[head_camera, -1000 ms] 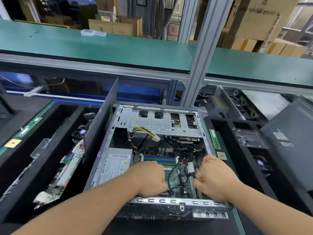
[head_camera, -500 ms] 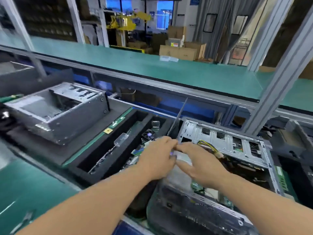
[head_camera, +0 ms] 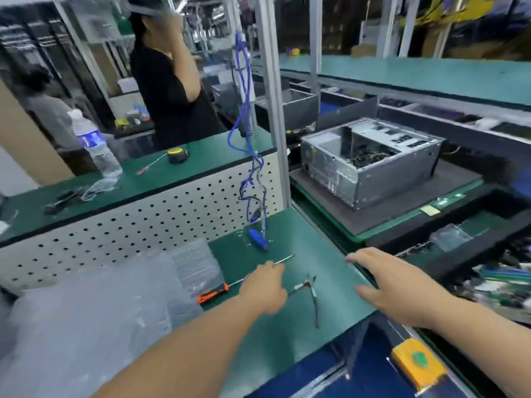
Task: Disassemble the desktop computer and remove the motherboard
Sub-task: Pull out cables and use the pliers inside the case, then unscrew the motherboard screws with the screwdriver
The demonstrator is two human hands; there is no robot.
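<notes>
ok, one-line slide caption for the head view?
Left hand reaches over the screwdriver on the green mat; right hand hovers open, pliers between them.

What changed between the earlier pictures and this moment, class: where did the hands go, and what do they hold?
Both hands left the open computer case and swung left to the green mat. The left hand now lies over the orange-handled screwdriver; the right hand hovers open. Neither holds anything, as far as the pictures show.
</notes>
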